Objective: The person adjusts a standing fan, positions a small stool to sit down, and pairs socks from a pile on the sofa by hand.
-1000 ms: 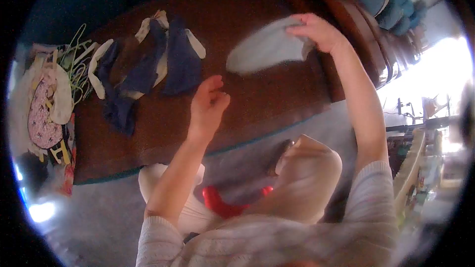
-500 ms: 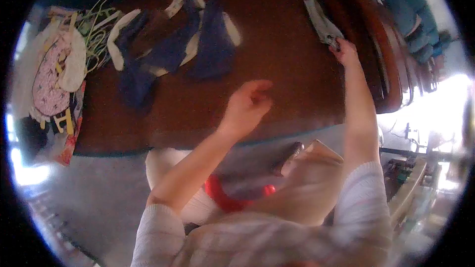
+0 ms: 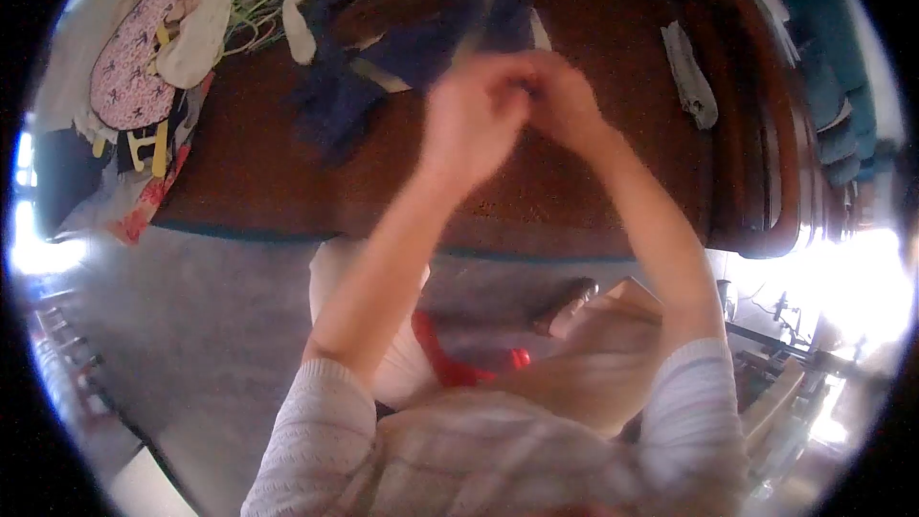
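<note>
My left hand (image 3: 471, 120) and my right hand (image 3: 567, 103) meet above the middle of the brown surface (image 3: 574, 187), blurred by motion. The fingers of both are curled together. A small dark spot shows between them, too blurred to name. Just beyond and partly behind my left hand lie dark blue cloth pieces (image 3: 340, 110) with cream edging (image 3: 300, 24). On the right of the surface rests a folded grey cloth strip (image 3: 689, 81), apart from both hands.
Green cords (image 3: 257, 10) lie in a tangle at the far left. Beside them are a pink patterned oval piece (image 3: 134, 67), a cream pad (image 3: 196, 48) and yellow strips (image 3: 160, 148). Dark wooden boards (image 3: 766, 124) border the surface at right. Something red (image 3: 440, 354) is below, by my legs.
My right hand has left the grey strip and come inward to my left hand, which has risen slightly. The strip stays on the surface. The view has shifted, so the surroundings sit further right.
</note>
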A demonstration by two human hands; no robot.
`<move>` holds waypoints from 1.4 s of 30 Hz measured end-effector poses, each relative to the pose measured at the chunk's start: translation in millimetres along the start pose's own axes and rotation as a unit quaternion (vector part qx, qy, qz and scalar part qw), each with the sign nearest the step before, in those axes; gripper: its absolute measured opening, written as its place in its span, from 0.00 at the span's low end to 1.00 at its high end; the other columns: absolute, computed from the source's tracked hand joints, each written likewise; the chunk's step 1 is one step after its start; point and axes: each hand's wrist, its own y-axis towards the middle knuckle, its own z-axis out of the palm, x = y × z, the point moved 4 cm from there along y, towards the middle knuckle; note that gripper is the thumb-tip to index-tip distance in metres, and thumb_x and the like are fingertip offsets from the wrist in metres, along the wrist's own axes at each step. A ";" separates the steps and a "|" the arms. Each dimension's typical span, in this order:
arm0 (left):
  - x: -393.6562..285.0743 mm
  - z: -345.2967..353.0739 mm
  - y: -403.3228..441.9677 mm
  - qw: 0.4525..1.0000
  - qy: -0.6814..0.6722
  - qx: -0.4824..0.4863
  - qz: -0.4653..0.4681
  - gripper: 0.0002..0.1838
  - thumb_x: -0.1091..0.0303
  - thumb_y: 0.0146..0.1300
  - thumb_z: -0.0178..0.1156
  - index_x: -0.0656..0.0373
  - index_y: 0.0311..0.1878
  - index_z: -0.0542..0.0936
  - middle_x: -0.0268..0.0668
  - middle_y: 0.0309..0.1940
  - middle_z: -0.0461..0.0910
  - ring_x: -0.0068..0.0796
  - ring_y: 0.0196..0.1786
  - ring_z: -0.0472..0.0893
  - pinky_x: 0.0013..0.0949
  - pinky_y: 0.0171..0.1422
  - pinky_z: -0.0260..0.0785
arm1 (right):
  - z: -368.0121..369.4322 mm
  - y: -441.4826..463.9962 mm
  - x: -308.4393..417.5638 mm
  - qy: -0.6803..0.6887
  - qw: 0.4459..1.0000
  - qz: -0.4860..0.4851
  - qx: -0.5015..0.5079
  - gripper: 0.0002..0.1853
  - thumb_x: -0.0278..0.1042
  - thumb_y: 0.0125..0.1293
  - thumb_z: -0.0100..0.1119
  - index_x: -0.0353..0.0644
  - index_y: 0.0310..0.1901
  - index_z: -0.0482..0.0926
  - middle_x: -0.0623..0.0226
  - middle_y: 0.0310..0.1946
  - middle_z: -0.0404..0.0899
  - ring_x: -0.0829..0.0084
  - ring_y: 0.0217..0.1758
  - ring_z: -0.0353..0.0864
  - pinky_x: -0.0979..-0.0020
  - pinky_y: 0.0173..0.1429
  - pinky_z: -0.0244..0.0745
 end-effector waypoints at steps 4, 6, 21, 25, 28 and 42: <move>16.2 -64.4 17.6 0.961 0.252 -0.107 -0.024 0.14 0.78 0.47 0.56 0.54 0.39 0.78 0.39 0.38 0.76 0.31 0.39 0.76 0.31 0.40 0.69 | 16.1 1.9 26.8 -0.120 0.991 -0.011 0.050 0.16 0.42 0.49 0.59 0.46 0.40 0.75 0.61 0.35 0.76 0.62 0.39 0.76 0.67 0.42 0.71; 26.5 -74.8 18.0 0.924 0.371 -0.090 -0.002 0.18 0.78 0.46 0.56 0.49 0.41 0.77 0.39 0.44 0.73 0.38 0.45 0.73 0.38 0.50 0.65 | 16.3 4.8 13.8 -0.055 0.997 0.044 0.044 0.15 0.41 0.50 0.59 0.44 0.38 0.76 0.60 0.33 0.77 0.60 0.38 0.76 0.68 0.40 0.71; 20.5 -66.2 15.0 0.977 0.151 -0.118 0.096 0.08 0.68 0.49 0.62 0.60 0.31 0.78 0.36 0.32 0.77 0.25 0.35 0.75 0.25 0.40 0.66 | -101.9 -170.2 -35.5 0.293 0.853 0.411 -0.135 0.12 0.30 0.55 0.52 0.33 0.39 0.75 0.69 0.33 0.76 0.80 0.38 0.71 0.77 0.44 0.66; 2.1 -6.4 -11.6 0.974 0.128 0.163 0.088 0.09 0.69 0.47 0.61 0.62 0.31 0.77 0.37 0.24 0.77 0.25 0.29 0.75 0.25 0.36 0.66 | -81.5 -223.1 -25.6 0.203 0.882 0.422 0.047 0.16 0.28 0.51 0.55 0.36 0.43 0.74 0.67 0.35 0.76 0.81 0.38 0.71 0.79 0.45 0.65; 27.0 26.6 -34.8 0.886 0.276 0.346 0.139 0.12 0.67 0.42 0.60 0.62 0.31 0.76 0.43 0.26 0.77 0.39 0.31 0.77 0.34 0.36 0.68 | -81.3 -219.4 -2.0 0.216 0.914 0.342 -0.021 0.22 0.31 0.48 0.59 0.40 0.48 0.71 0.62 0.40 0.75 0.74 0.42 0.72 0.75 0.48 0.66; 30.2 37.1 -37.6 0.882 0.390 0.259 0.046 0.16 0.65 0.52 0.57 0.50 0.46 0.74 0.44 0.30 0.78 0.44 0.39 0.76 0.42 0.43 0.68 | -76.5 -214.5 -4.8 0.124 0.894 0.429 -0.034 0.15 0.26 0.52 0.54 0.45 0.44 0.75 0.66 0.42 0.75 0.74 0.44 0.72 0.74 0.46 0.66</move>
